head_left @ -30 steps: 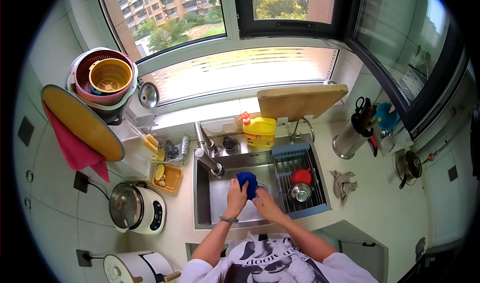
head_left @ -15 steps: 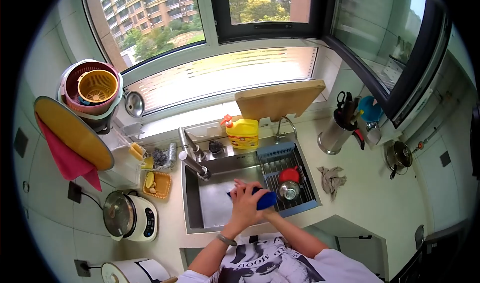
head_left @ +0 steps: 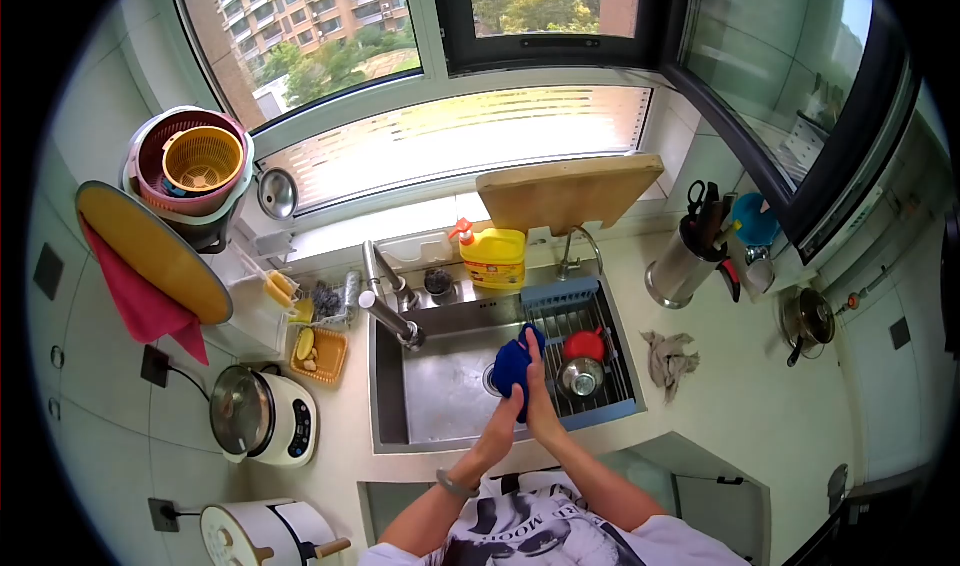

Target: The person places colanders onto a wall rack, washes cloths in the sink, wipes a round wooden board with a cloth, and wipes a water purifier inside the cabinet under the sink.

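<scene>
A crumpled dark blue cloth (head_left: 512,366) is pressed between my two hands above the sink (head_left: 425,406). My left hand (head_left: 503,418), below a grey bracelet, holds it from the left, most of its fingers hidden behind the cloth. My right hand (head_left: 541,406) presses against the cloth's right side with its fingers pointing up, away from me. Just right of my hands, a small metal bowl (head_left: 581,377) and a red item (head_left: 584,345) rest in the drying rack (head_left: 625,371). The faucet (head_left: 390,316) stands at the sink's back left.
Behind the sink are a yellow pump bottle (head_left: 494,259) and a wooden cutting board (head_left: 570,194). A grey rag (head_left: 670,363) lies on the right counter near a knife holder (head_left: 680,266). To the left are an orange basket (head_left: 322,355) and an electric pot (head_left: 262,416).
My hands have turned from lying one over the other to standing nearly palm to palm. The blue cloth has shifted from their right side to above and left of them.
</scene>
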A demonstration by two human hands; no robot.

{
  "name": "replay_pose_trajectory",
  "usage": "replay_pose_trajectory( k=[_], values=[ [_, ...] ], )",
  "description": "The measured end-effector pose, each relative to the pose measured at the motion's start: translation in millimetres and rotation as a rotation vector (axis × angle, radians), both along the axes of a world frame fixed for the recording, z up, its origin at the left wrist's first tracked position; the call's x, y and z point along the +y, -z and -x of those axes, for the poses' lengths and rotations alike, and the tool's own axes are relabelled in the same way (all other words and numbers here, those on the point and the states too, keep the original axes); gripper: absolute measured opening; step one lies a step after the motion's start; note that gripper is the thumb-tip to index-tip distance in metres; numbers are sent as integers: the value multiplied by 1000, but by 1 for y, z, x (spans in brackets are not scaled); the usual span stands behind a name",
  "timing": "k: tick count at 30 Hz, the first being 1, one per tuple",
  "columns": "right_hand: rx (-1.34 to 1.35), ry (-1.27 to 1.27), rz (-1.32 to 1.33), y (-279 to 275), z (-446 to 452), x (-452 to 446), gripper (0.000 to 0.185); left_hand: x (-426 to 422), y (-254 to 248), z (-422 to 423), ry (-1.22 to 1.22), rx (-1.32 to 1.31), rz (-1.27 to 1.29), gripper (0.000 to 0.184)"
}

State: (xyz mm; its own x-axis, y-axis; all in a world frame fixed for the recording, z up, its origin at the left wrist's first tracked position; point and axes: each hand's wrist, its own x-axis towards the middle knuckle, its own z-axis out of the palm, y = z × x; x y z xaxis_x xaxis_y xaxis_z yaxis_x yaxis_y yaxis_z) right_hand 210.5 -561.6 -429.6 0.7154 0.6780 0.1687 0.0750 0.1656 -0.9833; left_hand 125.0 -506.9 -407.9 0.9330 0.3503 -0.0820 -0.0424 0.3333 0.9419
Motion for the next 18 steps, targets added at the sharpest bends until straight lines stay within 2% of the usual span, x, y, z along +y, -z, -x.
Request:
replay_pose_trajectory(
  k=[1,2,3,4,5,7,8,9,11,12,13,14,15,16,17,18],
  values=[
    [403,-77,-117,0,-2,-2,62,-4,-9,2,-3,0,4,64],
    [808,-146,-230,0,-4,-8,66,-10,-24,3,-35,-38,-270,63],
    [689,-164,-216,-3,5,-11,63,-14,-34,3,-64,-75,-542,63],
    [571,-175,-205,-5,15,-15,61,-11,-39,0,-70,-97,-702,64],
    [626,-230,-220,10,29,-24,59,-11,-35,-1,-212,-86,-764,52],
    [216,-453,89,24,26,-51,56,-3,-39,7,-294,-32,-728,40],
    [306,-456,270,0,23,-69,49,-6,-42,9,-401,-21,-522,31],
    [320,-464,282,2,11,-79,49,-7,-28,12,-577,5,-564,24],
    [-301,-579,152,6,-16,-93,37,-26,-13,25,-592,182,-459,17],
    [-160,-588,223,-2,-32,-100,24,-38,-19,26,-592,201,-565,12],
    [-90,-524,132,4,-49,-107,25,-45,-5,30,-541,215,-288,15],
    [-78,-387,148,0,-61,-106,23,-52,9,35,-519,242,-12,18],
    [-349,-179,162,-10,-71,-101,20,-66,18,33,-497,161,690,23],
    [-393,-118,176,-12,-78,-100,16,-84,22,29,-411,169,806,27],
    [-253,-140,174,-4,-80,-101,16,-103,25,24,-323,172,925,32],
    [-270,-33,143,-1,-82,-96,18,-119,24,22,-244,180,967,33]
  ],
)
